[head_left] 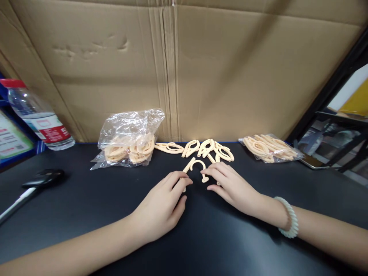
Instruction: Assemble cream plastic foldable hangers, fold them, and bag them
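Note:
Cream plastic folding-hanger parts lie on the black table before me. A curved hanger hook (199, 165) with a flat foot sits between my hands. My left hand (161, 209) has its fingers bent over a straight hanger arm (188, 166), whose lower end shows under the fingertips. My right hand (234, 188) is open, thumb apart from the fingers. Its fingertips are close to the hook's stem and lie over another hanger arm (211, 158), partly hidden beneath them. Several folded hangers (191, 148) form a row just behind.
Clear plastic bags of hangers (130, 143) stand back left, and another bag (270, 147) lies back right. A water bottle (43, 119) with a red cap is at far left, near a black device with a white cable (43, 179). Cardboard (230, 69) walls the rear.

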Demonstrator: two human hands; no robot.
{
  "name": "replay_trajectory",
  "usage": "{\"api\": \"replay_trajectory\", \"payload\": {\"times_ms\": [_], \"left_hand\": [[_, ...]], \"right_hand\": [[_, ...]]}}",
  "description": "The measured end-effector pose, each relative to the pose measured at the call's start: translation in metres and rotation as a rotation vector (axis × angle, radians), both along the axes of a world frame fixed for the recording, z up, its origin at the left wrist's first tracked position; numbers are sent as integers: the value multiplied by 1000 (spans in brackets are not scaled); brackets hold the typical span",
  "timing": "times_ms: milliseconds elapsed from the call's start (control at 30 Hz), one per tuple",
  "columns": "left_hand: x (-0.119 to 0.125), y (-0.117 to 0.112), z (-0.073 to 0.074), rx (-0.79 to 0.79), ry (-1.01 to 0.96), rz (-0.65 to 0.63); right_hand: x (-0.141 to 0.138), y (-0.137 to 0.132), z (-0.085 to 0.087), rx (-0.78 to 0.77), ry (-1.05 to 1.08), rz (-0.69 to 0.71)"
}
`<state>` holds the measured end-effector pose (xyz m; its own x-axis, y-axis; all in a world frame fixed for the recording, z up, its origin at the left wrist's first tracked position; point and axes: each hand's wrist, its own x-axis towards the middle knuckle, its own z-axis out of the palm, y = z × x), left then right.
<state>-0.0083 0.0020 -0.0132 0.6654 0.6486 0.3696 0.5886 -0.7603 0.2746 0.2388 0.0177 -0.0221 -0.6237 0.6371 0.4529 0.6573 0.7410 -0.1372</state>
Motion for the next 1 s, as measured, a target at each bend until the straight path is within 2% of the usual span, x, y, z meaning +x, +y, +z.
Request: {"api": "replay_trajectory", "payload": {"times_ms": [67, 300, 700, 1000], "left_hand": [[0, 0, 0, 3, -7, 4], [1, -1, 2, -30, -2, 29], [1, -1, -3, 147, 15, 11], [0, 0, -3, 156, 17, -21]], "right_hand": [[0, 1, 1, -47, 19, -5], [0, 0, 5, -29, 9, 54], [0, -2, 6, 29, 38, 95], [0, -3, 7, 28, 30, 124]]}}
